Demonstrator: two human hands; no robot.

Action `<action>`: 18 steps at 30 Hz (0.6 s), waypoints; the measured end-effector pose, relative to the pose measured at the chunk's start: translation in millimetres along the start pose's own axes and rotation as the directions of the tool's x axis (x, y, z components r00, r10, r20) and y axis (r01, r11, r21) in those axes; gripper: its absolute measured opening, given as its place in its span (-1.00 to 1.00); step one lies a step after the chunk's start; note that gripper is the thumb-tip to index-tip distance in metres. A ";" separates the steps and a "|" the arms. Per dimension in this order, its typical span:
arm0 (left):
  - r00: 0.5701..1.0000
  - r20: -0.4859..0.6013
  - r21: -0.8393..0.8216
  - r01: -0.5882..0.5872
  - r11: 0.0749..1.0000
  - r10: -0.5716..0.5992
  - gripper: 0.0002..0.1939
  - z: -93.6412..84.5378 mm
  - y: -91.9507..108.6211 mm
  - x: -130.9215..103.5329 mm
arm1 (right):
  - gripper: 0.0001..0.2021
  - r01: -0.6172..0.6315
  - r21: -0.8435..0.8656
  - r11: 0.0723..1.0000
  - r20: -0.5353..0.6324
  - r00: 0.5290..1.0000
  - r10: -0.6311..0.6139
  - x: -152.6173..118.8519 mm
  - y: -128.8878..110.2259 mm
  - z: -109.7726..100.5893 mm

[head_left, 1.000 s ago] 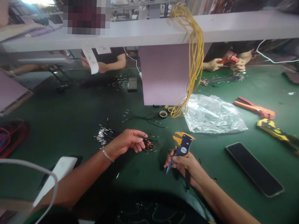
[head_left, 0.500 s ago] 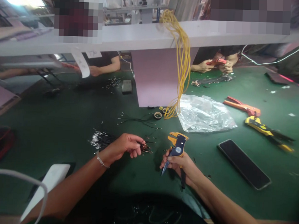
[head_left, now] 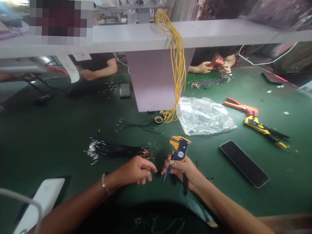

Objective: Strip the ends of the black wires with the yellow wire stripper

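My right hand (head_left: 179, 167) grips a blue and yellow wire stripper (head_left: 180, 148), its jaws pointing up and away from me. Just left of it, my left hand (head_left: 141, 169) is closed, thumb and index finger pinched close together; whatever they hold, if anything, is too small to make out. Beyond the left hand lies a bundle of black wires (head_left: 116, 150), with silvery tips at its left end and bare copper at its right. The left hand is apart from the bundle's middle. A few loose black wires (head_left: 137, 125) lie farther back.
A clear plastic bag (head_left: 206, 115), orange pliers (head_left: 242, 107), a yellow-black tool (head_left: 265, 131) and a phone (head_left: 243, 163) lie on the right. Yellow wires (head_left: 176, 70) hang from the shelf (head_left: 138, 38). Tape rolls (head_left: 158, 120) sit below. Co-workers' hands (head_left: 206, 67) work across the table.
My left hand has come off the copper end of the wire bundle and moved nearer to me, towards the wire stripper. My right hand still holds the stripper. The view has shifted slightly.
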State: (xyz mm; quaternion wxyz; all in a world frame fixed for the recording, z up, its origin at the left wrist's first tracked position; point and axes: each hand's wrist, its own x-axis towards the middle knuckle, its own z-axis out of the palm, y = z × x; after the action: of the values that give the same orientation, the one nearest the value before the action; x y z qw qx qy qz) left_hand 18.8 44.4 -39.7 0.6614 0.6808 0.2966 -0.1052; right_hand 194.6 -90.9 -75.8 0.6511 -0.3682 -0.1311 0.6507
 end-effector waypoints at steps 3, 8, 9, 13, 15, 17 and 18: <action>0.999 -0.016 -0.018 0.033 0.999 -0.034 -0.61 3.2 0.9 0.8 | -0.80 0.000 0.020 1.000 0.033 0.999 -0.001 -1.4 -3.0 2.1; 0.998 -0.027 -0.041 0.057 0.998 -0.058 -0.55 6.4 3.7 0.0 | -0.78 0.001 0.016 1.000 0.029 1.000 -0.002 -1.6 -3.4 1.2; 0.998 -0.021 -0.044 0.062 0.997 -0.063 -0.55 7.1 4.2 -0.3 | -0.79 0.003 0.015 1.000 0.018 1.000 -0.003 -1.2 -2.6 0.5; 0.996 0.038 -0.072 0.082 0.994 -0.079 -0.55 10.6 5.7 -0.7 | -0.84 0.004 0.018 1.000 0.018 1.000 -0.004 0.2 0.3 -2.2; 0.995 0.066 -0.097 0.083 0.992 -0.077 -0.56 12.0 5.8 -0.6 | -0.85 0.004 0.023 1.000 0.026 1.000 -0.004 0.6 0.9 -3.0; 0.994 0.084 -0.129 0.079 0.988 -0.069 -0.57 12.7 5.7 -0.8 | -0.85 -0.002 0.025 1.000 0.029 1.000 0.002 1.0 1.2 -3.7; 0.994 0.092 -0.145 0.077 0.986 -0.064 -0.57 12.7 5.6 -1.0 | -0.85 -0.006 0.025 1.000 0.030 1.000 0.005 1.1 1.2 -4.0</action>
State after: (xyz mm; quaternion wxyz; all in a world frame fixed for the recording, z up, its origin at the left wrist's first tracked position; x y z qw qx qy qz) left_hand 24.2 32.1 -35.8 0.7183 0.6137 0.2983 -0.1359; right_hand 196.4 -91.3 -79.8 0.6518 -0.3505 -0.1314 0.6596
